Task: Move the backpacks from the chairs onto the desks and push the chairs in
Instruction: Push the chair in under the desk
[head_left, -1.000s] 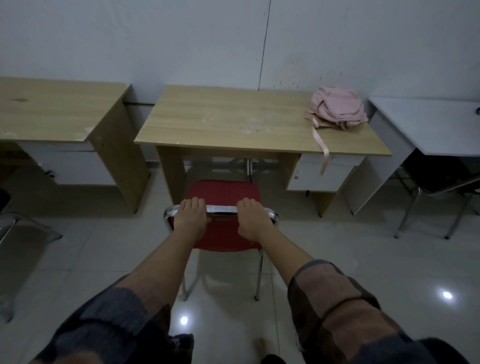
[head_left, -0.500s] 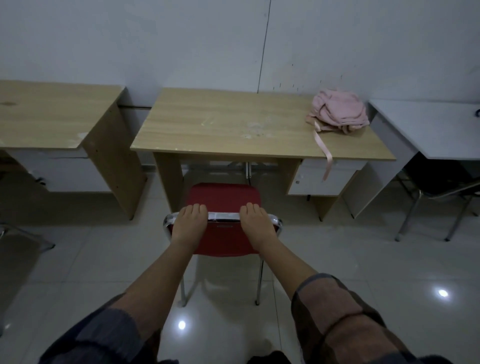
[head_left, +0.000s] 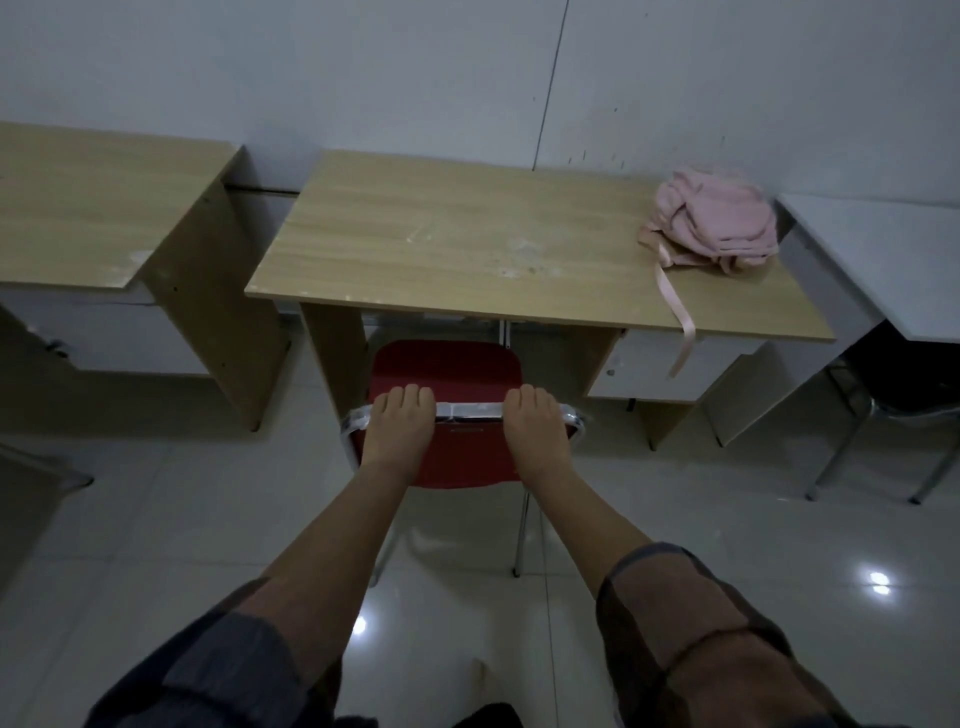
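Observation:
A red chair (head_left: 447, 366) with a chrome frame stands in front of the middle wooden desk (head_left: 467, 249), its seat partly under the desk edge. My left hand (head_left: 397, 421) and my right hand (head_left: 535, 421) both grip the chrome top bar of the chair's back. A pink backpack (head_left: 714, 226) lies on the desk's far right corner, and one of its straps hangs over the front edge.
Another wooden desk (head_left: 93, 208) stands to the left and a white desk (head_left: 883, 244) to the right, with a dark chair (head_left: 893, 395) tucked beneath it. A chair leg shows at the left edge. The tiled floor is glossy.
The red chair has slid forward with both hands on its back, so its seat now reaches under the desk. I have stepped closer to the desk.

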